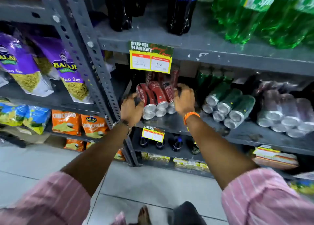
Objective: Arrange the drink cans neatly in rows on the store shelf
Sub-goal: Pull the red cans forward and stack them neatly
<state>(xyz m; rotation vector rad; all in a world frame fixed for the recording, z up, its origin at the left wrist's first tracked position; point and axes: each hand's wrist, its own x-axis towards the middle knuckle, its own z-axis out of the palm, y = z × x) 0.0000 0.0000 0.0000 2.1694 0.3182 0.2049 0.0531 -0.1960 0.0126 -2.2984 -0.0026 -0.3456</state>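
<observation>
A stack of red drink cans (157,97) lies on its side on the grey metal shelf (171,122), silver bottoms facing me, with more red cans standing behind. My left hand (131,110) presses against the stack's left side. On the stack's right side rests my right hand (184,98), which wears an orange wristband. Both hands clasp the pack between them. Green cans (227,102) lie stacked to the right. Further right sit dark cans in plastic wrap (285,112).
A yellow price tag (150,58) hangs from the shelf above, which carries dark cola bottles (181,10) and green bottles (265,15). A perforated upright post (88,58) stands at left, with snack bags (68,68) beyond. Small bottles (177,144) stand on the shelf below.
</observation>
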